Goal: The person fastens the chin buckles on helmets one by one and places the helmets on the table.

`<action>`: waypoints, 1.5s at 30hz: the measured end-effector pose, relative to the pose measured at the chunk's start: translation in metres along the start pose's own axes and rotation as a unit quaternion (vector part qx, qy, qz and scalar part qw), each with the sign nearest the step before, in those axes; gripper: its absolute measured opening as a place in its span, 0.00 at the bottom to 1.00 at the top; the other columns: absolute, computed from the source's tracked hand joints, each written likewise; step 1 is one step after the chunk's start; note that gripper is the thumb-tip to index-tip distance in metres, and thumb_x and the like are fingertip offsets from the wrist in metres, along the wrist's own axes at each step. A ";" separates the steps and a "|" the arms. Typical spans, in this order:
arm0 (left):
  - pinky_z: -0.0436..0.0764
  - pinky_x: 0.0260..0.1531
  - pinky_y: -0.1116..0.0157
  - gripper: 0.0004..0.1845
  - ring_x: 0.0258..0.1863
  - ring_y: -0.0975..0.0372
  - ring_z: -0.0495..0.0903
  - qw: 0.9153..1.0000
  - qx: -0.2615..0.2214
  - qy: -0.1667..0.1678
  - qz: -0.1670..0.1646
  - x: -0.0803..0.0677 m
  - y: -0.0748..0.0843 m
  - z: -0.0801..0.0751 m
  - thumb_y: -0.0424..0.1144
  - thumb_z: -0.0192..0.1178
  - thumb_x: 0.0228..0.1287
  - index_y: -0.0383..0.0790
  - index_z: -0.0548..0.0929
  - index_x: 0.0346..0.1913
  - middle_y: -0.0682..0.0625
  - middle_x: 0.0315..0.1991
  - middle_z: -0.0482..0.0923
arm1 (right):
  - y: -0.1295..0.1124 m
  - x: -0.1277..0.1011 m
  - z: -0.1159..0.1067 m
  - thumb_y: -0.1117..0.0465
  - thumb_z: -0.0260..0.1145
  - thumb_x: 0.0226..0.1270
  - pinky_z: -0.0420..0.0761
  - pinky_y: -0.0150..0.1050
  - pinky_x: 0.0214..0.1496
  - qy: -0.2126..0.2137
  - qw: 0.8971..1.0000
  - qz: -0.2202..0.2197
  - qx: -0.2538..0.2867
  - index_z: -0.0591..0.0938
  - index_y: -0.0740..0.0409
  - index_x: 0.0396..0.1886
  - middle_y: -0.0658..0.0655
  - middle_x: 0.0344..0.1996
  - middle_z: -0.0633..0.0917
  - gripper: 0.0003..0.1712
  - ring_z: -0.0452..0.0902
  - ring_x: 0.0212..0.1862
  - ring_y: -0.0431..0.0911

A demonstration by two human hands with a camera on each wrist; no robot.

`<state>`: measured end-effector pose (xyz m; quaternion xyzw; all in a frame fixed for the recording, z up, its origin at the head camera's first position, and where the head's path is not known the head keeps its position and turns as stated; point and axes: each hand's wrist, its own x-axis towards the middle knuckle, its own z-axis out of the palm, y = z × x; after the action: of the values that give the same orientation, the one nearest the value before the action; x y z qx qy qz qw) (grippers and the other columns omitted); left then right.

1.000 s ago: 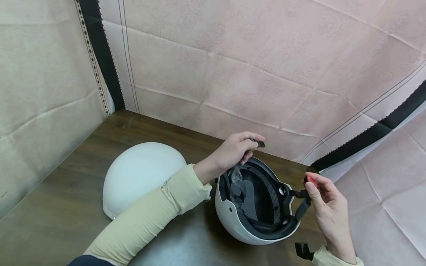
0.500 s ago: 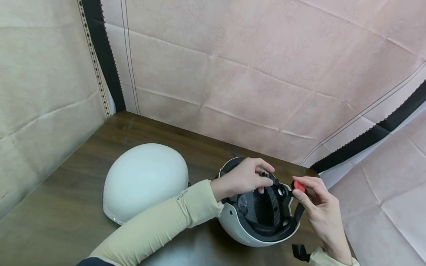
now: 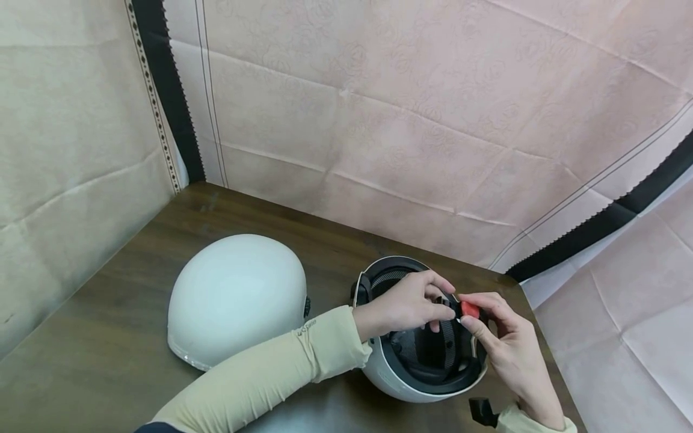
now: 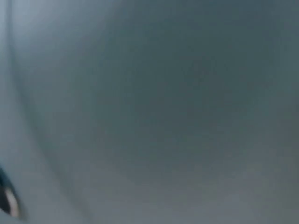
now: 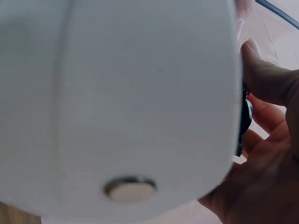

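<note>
An upturned white helmet (image 3: 417,361) lies near the front right corner of the brown tabletop (image 3: 108,337), with its black padded inside facing up; both hands meet over its right rim. The left hand (image 3: 408,300) reaches across the opening with the fingers curled, and its fingertips pinch a black strap end (image 3: 445,299) just beside the red piece; the right hand (image 3: 500,343) comes from the right edge, and its thumb and forefinger pinch a small red buckle (image 3: 469,310). The two hands are touching or almost touching at the fingertips; I cannot tell if the black end is already inside the red buckle.

In the right wrist view the white shell (image 5: 121,102) of the helmet fills most of the frame, with one round metal rivet (image 5: 130,189) on it, and the right hand's fingers (image 5: 266,84) curl at its edge around something dark; the left wrist view is only a grey blur, so it shows nothing clear.

A second white helmet (image 3: 235,297) sits dome up on the left part of the tabletop, well apart from the hands; pale pink cloth (image 3: 433,120) hangs behind the far edge.
</note>
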<state>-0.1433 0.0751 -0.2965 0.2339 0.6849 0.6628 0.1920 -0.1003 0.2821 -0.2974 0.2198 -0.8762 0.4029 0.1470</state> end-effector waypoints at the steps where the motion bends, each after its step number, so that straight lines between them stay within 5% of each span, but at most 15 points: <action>1: 0.73 0.22 0.68 0.17 0.21 0.58 0.78 1.000 -0.001 0.001 0.001 0.000 0.000 0.000 0.33 0.63 0.61 0.43 0.74 0.52 0.55 0.30 0.80 | 0.000 0.000 0.000 0.76 0.67 0.55 0.75 0.26 0.44 0.002 1.000 0.002 -0.005 0.79 0.61 0.53 0.53 0.45 0.79 0.23 0.73 0.44 0.42; 10: 0.73 0.22 0.68 0.15 0.23 0.56 0.79 1.000 -0.009 -0.002 0.014 -0.002 0.000 -0.003 0.33 0.62 0.61 0.44 0.75 0.50 0.55 0.32 0.80 | -0.002 -0.003 -0.002 0.71 0.69 0.56 0.68 0.30 0.28 0.027 0.998 0.011 -0.060 0.80 0.54 0.54 0.49 0.43 0.79 0.24 0.70 0.35 0.40; 18: 0.74 0.23 0.68 0.15 0.22 0.58 0.78 1.000 -0.011 -0.004 0.016 -0.003 0.002 -0.003 0.33 0.62 0.61 0.44 0.74 0.51 0.55 0.32 0.80 | 0.001 -0.003 -0.003 0.71 0.67 0.58 0.73 0.25 0.41 -0.002 0.999 0.016 -0.042 0.79 0.54 0.55 0.50 0.46 0.79 0.23 0.73 0.44 0.40; 38: 0.81 0.33 0.59 0.22 0.22 0.58 0.82 0.999 -0.044 -0.011 0.029 -0.001 -0.001 -0.004 0.31 0.67 0.56 0.41 0.72 0.53 0.52 0.29 0.82 | -0.006 -0.003 0.002 0.72 0.68 0.56 0.74 0.24 0.40 -0.006 0.999 -0.009 -0.048 0.80 0.55 0.52 0.49 0.45 0.80 0.23 0.74 0.41 0.40; 45: 0.80 0.28 0.65 0.24 0.22 0.57 0.82 0.998 -0.048 -0.019 0.033 -0.001 0.000 -0.005 0.31 0.68 0.55 0.41 0.71 0.53 0.50 0.27 0.82 | -0.008 -0.004 0.003 0.73 0.70 0.53 0.74 0.25 0.42 -0.003 0.999 -0.009 -0.044 0.81 0.54 0.51 0.50 0.44 0.80 0.24 0.74 0.42 0.40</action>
<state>-0.1455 0.0700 -0.2958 0.2594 0.6403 0.6964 0.1941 -0.0930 0.2760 -0.2957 0.2223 -0.8917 0.3615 0.1575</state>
